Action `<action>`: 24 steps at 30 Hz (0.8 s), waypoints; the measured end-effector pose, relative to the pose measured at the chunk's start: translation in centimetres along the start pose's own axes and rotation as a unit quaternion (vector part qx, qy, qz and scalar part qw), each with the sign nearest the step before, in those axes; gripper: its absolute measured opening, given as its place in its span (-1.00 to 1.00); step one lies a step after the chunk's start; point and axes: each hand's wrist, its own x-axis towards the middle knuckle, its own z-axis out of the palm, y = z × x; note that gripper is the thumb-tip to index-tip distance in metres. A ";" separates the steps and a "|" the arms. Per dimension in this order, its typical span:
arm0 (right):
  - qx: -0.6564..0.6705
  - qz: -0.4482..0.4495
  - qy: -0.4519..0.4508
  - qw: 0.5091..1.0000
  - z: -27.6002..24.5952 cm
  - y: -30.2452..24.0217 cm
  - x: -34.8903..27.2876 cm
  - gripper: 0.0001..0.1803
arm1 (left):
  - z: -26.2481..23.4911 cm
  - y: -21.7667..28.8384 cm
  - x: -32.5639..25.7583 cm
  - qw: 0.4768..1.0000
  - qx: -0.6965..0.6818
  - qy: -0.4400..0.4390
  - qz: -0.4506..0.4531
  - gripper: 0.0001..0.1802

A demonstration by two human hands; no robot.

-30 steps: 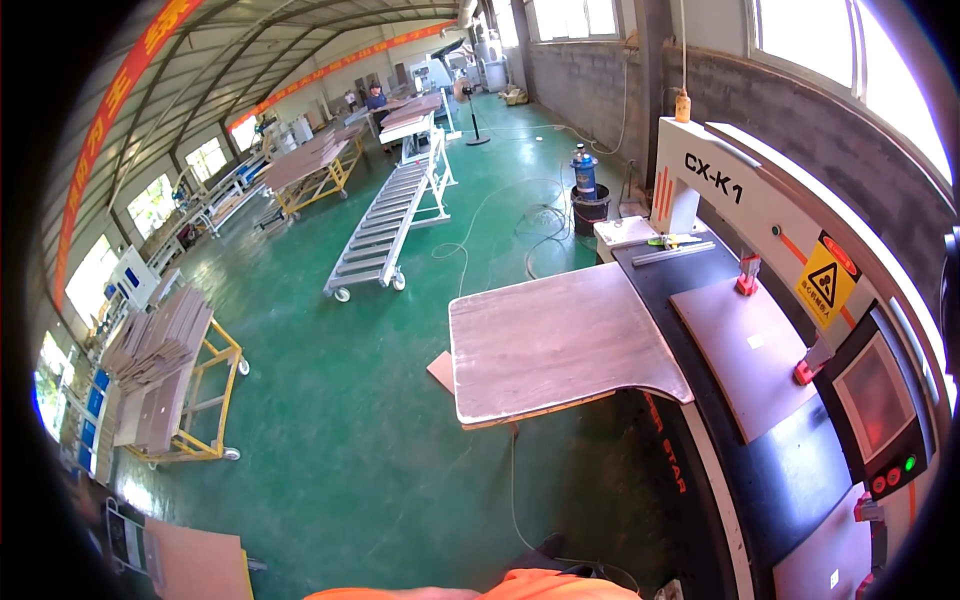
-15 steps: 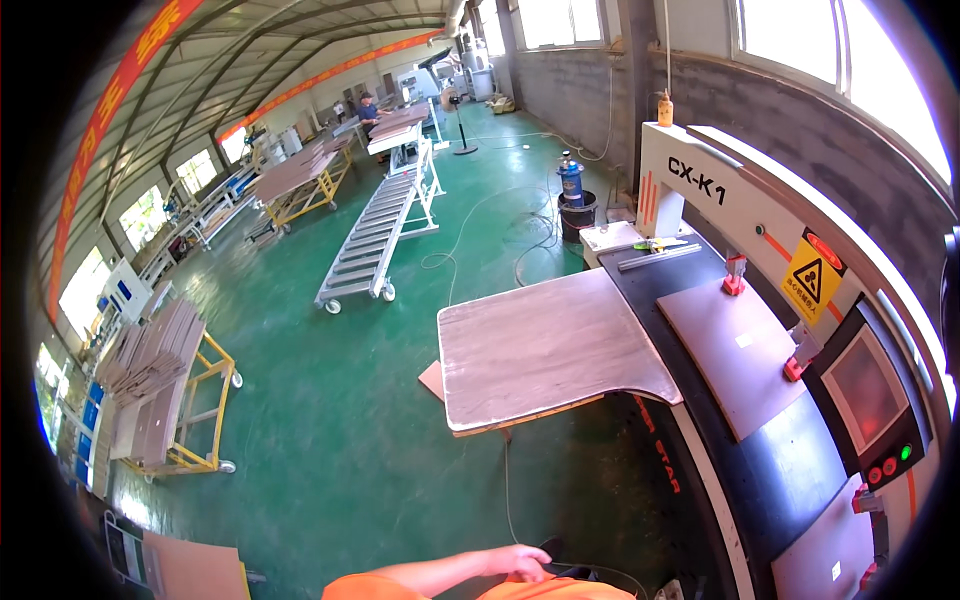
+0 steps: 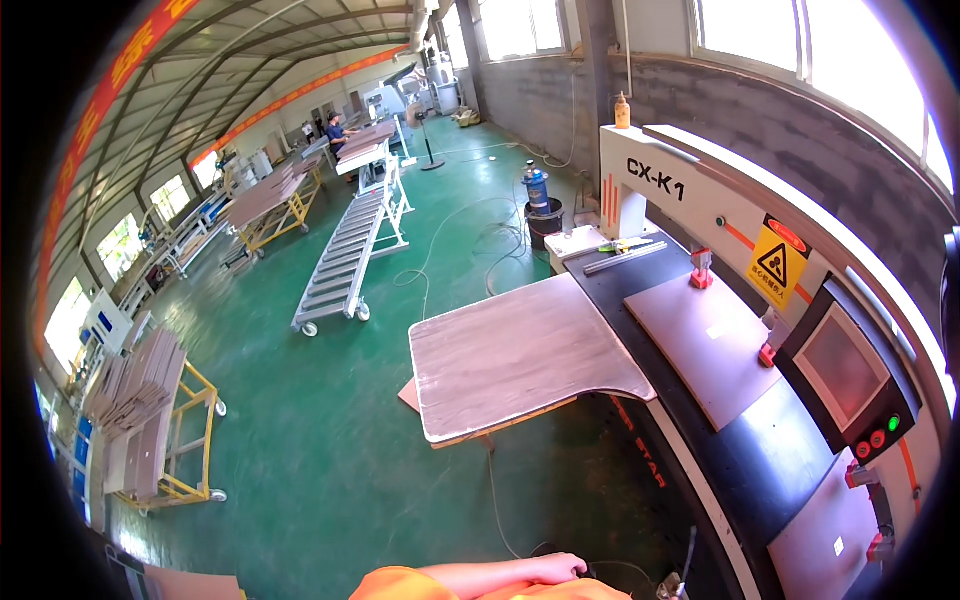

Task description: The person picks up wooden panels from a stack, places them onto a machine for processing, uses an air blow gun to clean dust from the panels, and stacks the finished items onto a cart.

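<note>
Only one forearm in an orange sleeve shows, lying along the bottom edge. I take it as my left hand [image 3: 553,569]; its fingers are curled and whether it holds anything is hidden. It is near a dark cable on the green floor. My right hand is out of view. Ahead, a grey wood-grain panel [image 3: 515,355] lies flat, overhanging the black bed of a white machine [image 3: 720,200]. A second, smaller panel [image 3: 712,345] rests on the bed between two red clamps [image 3: 702,270].
The machine has a control screen [image 3: 842,367] with coloured buttons at the right. On the green floor stand a roller conveyor [image 3: 345,255], a yellow cart stacked with panels [image 3: 150,420] and a dark bucket with a blue-topped canister in it [image 3: 538,195]. A person [image 3: 335,128] works far back.
The view has drawn closer to the machine and panel. My forearm and hand have come into view at the bottom edge and slid slightly right.
</note>
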 end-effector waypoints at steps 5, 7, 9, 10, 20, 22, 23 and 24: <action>0.050 0.023 0.018 0.998 0.9 -0.1 0.1 -0.60 | -0.7 -4.5 2.2 0.991 -0.080 0.091 -0.057 -0.52; 0.078 0.033 0.022 0.996 1.5 -0.2 0.4 -0.58 | -0.8 -7.2 2.6 0.984 -0.024 0.166 -0.057 -0.53; 0.113 0.046 0.032 0.992 2.7 -0.7 0.3 -0.56 | -0.6 -11.6 2.8 0.973 0.054 0.214 -0.069 -0.55; 0.135 0.050 0.035 0.989 2.8 -0.6 0.6 -0.54 | -0.8 -13.3 2.4 0.972 0.053 0.206 -0.101 -0.56; 0.118 0.094 0.056 0.987 4.4 -1.2 3.2 -0.51 | 0.7 -24.0 -5.0 0.906 -0.054 0.196 -0.370 -0.63; 0.055 0.100 0.052 0.992 5.4 -0.7 3.7 -0.59 | 1.4 -23.6 -4.9 0.905 -0.068 0.226 -0.354 -0.65; 0.061 0.084 0.021 0.994 5.6 -0.4 3.9 -0.63 | 0.8 -21.6 -4.2 0.913 -0.069 0.209 -0.344 -0.64; 0.022 0.028 -0.079 0.996 5.3 -0.1 3.1 -0.62 | -0.1 -19.4 -3.3 0.921 -0.069 0.191 -0.334 -0.63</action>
